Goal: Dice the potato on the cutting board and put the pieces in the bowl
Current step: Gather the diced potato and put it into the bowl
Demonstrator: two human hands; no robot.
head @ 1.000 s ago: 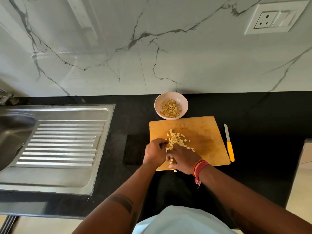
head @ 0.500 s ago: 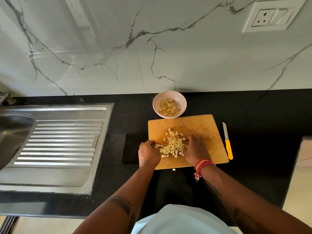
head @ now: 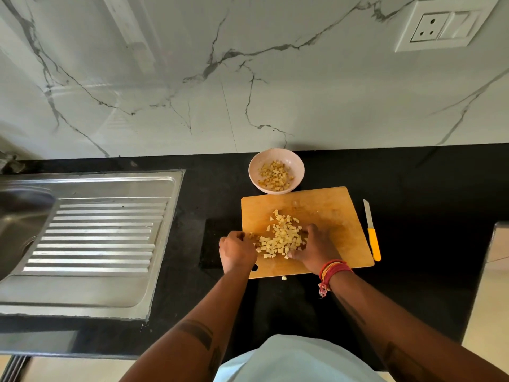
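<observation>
A heap of diced potato [head: 281,238] lies on the wooden cutting board [head: 325,208], left of its middle. My left hand [head: 237,250] sits at the board's left edge, with curled fingers against the heap's left side. My right hand [head: 314,249] cups the heap's right side, fingers curved round the pieces. A pink bowl [head: 254,164] behind the board holds more potato pieces. One stray piece [head: 284,277] lies on the counter just off the board's near edge.
An orange-handled knife [head: 371,232] lies on the black counter [head: 427,202] right of the board. A steel sink with a ribbed drainboard [head: 96,238] fills the left. The marble wall carries a socket [head: 443,26].
A second ago both hands were close together at the heap's near side. They have since parted to its left and right, and now press in slightly on the pieces.
</observation>
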